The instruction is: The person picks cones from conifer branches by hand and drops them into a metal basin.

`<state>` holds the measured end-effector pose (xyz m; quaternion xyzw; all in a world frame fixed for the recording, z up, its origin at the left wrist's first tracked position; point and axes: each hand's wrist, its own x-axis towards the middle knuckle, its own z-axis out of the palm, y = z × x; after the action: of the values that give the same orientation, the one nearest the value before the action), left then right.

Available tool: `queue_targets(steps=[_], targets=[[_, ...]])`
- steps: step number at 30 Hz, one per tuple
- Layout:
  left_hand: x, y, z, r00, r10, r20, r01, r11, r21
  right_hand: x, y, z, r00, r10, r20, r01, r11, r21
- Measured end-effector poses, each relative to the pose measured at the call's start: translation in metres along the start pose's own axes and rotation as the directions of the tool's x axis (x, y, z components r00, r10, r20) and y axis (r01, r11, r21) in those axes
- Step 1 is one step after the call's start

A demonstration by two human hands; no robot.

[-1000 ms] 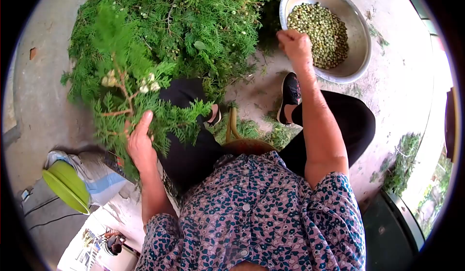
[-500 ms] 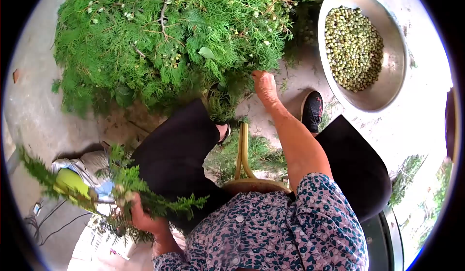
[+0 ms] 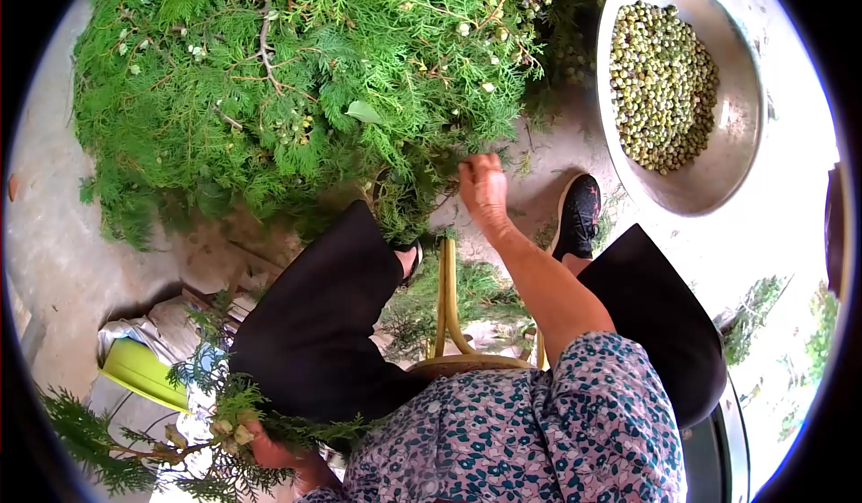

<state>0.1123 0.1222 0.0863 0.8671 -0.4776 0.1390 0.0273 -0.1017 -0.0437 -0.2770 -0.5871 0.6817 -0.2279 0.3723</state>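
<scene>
At the lower left, my left hand (image 3: 272, 446) is closed on a leafy green branch (image 3: 180, 449) that bears pale cones; foliage partly covers the fingers. My right hand (image 3: 483, 182) has its fingers curled together just beside the lower edge of a large heap of green branches (image 3: 341, 72). Whatever it holds, if anything, is too small to make out. To its upper right stands a metal basin (image 3: 741, 135), with many small green-brown cones (image 3: 663, 90) in it.
Between my black-trousered legs is a chair with a yellowish frame (image 3: 446, 296). A black shoe (image 3: 578, 216) rests on the floor near the basin. A lime-green container (image 3: 144, 375) and a pale sack (image 3: 166, 328) lie at the left. Loose sprigs (image 3: 754, 319) lie at the right.
My left hand has carried the branch down and to the lower left. My right hand has moved from the basin's rim to the heap's lower edge. The view has shifted.
</scene>
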Motion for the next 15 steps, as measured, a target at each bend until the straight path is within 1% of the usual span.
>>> queue_targets(steps=[1,2,3,5,6,7,8,9,10,11,12,13,14,15], targets=[[0.001,-0.001,0.001,0.999,0.047,-0.015,-0.046,0.998,0.044,-0.002,0.01,-0.003,0.993,0.049,-0.107,-0.046,0.999,0.026],[0.0,0.005,-0.001,1.0,0.003,0.027,-0.003,1.0,0.005,0.003,0.022,-0.003,0.975,0.157,-0.158,-0.13,0.977,0.172],[-0.001,0.008,0.0,1.0,0.005,0.03,-0.005,1.0,0.006,0.011,0.028,-0.009,0.961,0.07,-0.267,-0.049,0.995,0.086],[0.001,0.011,-0.001,1.0,0.004,0.008,-0.003,0.999,-0.051,0.028,0.034,-0.008,0.952,0.06,-0.3,-0.073,0.997,-0.032],[0.001,0.01,-0.004,1.0,0.004,0.004,-0.004,0.999,-0.047,0.035,0.04,-0.003,0.953,0.061,-0.298,-0.072,0.997,-0.026],[0.0,0.009,-0.006,0.998,-0.006,0.064,0.005,1.0,0.002,0.041,0.047,0.003,0.987,0.02,-0.161,-0.033,0.997,-0.075],[0.0,0.008,-0.007,0.992,-0.018,0.125,0.012,0.999,0.049,0.047,0.054,0.008,1.0,-0.015,-0.02,0.013,0.993,-0.121],[-0.001,0.009,-0.005,0.992,-0.018,0.123,0.012,0.999,0.049,0.054,0.054,0.007,1.0,-0.016,-0.021,0.014,0.993,-0.12],[-0.001,0.011,-0.002,0.997,-0.047,0.06,0.047,0.999,0.003,0.058,0.052,0.007,0.989,0.089,0.119,-0.056,0.964,-0.259],[0.0,0.012,-0.001,0.997,-0.079,-0.001,0.079,0.996,-0.042,0.058,0.05,0.007,0.947,0.21,0.243,-0.099,0.911,-0.4],[0.003,0.015,0.0,0.997,-0.08,-0.001,0.08,0.996,-0.039,0.058,0.049,0.005,0.933,0.247,0.261,-0.119,0.898,-0.423],[0.006,0.018,0.002,0.998,-0.066,-0.006,0.065,0.992,-0.106,0.056,0.047,0.003,0.933,0.246,0.263,-0.117,0.898,-0.424],[0.007,0.02,0.003,0.998,-0.054,-0.011,0.051,0.984,-0.172,0.052,0.046,-0.001,0.957,0.27,0.108,-0.282,0.953,0.111],[0.007,0.015,0.002,0.998,-0.057,-0.008,0.054,0.984,-0.171,0.047,0.052,-0.007,0.973,0.225,0.04,-0.229,0.967,0.111]])
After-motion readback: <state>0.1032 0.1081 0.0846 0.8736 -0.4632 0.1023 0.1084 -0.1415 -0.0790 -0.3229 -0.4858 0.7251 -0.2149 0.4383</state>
